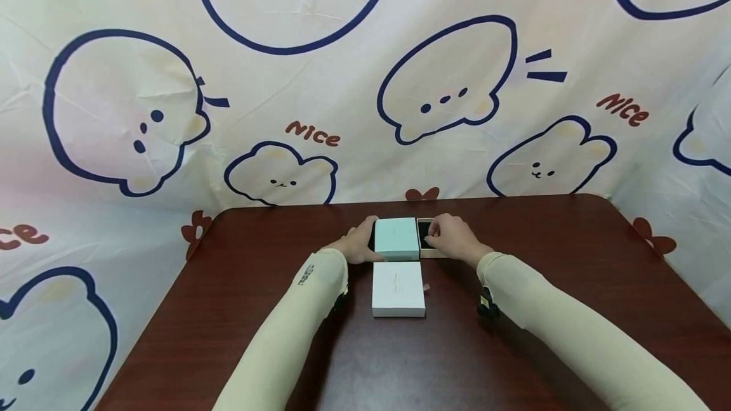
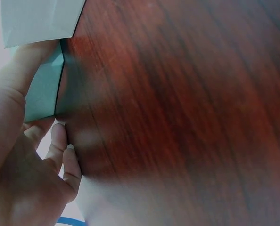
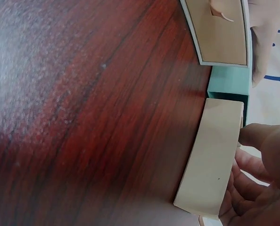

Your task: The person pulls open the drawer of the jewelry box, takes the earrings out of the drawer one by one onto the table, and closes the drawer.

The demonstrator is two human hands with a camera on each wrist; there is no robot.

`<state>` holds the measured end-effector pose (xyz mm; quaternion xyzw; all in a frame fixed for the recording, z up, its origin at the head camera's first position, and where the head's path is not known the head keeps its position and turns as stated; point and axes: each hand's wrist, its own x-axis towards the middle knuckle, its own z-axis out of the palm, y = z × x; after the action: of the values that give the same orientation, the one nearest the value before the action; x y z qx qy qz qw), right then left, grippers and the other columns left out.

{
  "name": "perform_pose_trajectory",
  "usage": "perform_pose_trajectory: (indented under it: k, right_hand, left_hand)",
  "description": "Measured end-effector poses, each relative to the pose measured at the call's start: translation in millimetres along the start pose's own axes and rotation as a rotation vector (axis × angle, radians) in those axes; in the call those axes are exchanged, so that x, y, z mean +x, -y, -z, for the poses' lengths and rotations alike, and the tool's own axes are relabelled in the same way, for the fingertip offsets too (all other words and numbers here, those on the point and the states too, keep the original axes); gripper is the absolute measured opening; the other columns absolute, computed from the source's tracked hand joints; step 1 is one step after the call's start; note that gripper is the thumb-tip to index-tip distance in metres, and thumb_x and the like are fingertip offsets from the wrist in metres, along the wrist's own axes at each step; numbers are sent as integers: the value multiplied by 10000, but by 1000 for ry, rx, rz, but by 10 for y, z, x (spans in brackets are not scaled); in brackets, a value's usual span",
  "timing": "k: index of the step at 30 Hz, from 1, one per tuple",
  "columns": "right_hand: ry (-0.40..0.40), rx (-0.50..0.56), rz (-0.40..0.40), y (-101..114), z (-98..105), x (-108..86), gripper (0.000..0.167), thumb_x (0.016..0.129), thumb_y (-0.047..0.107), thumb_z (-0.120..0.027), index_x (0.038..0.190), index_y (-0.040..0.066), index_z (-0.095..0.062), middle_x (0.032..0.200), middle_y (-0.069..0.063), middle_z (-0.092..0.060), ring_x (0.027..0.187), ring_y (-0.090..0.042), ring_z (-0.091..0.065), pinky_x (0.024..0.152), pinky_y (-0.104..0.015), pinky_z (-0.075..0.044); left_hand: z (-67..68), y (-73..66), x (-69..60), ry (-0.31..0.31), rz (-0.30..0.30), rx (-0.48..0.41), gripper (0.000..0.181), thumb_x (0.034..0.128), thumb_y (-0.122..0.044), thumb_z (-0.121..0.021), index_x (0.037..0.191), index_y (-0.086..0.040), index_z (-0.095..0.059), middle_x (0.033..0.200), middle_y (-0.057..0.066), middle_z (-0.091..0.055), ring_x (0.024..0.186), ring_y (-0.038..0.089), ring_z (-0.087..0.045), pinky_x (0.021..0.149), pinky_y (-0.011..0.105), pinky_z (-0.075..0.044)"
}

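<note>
A flat teal box (image 1: pixel 396 238) lies toward the back of the table. My left hand (image 1: pixel 355 244) grips it from the left, the thumb along the near side and fingers at the far side. Out of the box's right end sticks a cream drawer (image 3: pixel 208 155) with a dark inside. Over that drawer my right hand (image 1: pixel 455 240) has bent fingers, with the fingertips dipping inside its rim; whether they pinch anything is hidden. Directly in front of the teal box sits a white box (image 1: pixel 398 287), a small ribbon tab (image 3: pixel 220 9) at its tan right end.
Both boxes rest on a dark red-brown wooden table (image 1: pixel 548 284). A pale cloth (image 1: pixel 354 94) with cartoon drawings hangs behind the table's back edge and down the sides. Dark wrist cameras sit under both cream sleeves.
</note>
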<state>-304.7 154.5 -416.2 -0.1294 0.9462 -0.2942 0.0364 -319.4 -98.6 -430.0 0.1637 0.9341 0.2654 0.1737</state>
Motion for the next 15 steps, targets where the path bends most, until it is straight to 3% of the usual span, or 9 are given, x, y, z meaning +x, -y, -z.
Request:
perform_pose_trajectory:
  k: [9, 15]
  right_hand:
    - [-7, -57, -12, 8, -21, 9, 120, 941, 144, -695, 882, 41, -714, 777, -72, -667, 668, -179, -575, 614, -281, -458]
    - [-5, -92, -13, 50, -18, 3, 132, 945, 131, -685, 836, 57, -700, 737, -58, -652, 642, -173, -562, 598, -281, -444]
  left_hand:
    - [-4, -15, -7, -1, 7, -3, 1038, 894, -341, -782, 1625, -132, -75, 1665, 119, -251, 1515, 403, -249, 1195, 618, -253]
    - [-5, -24, -6, -4, 11, 2, 1030, 894, -356, -780, 1621, -140, -84, 1629, 120, -312, 1485, 394, -296, 1178, 605, -290]
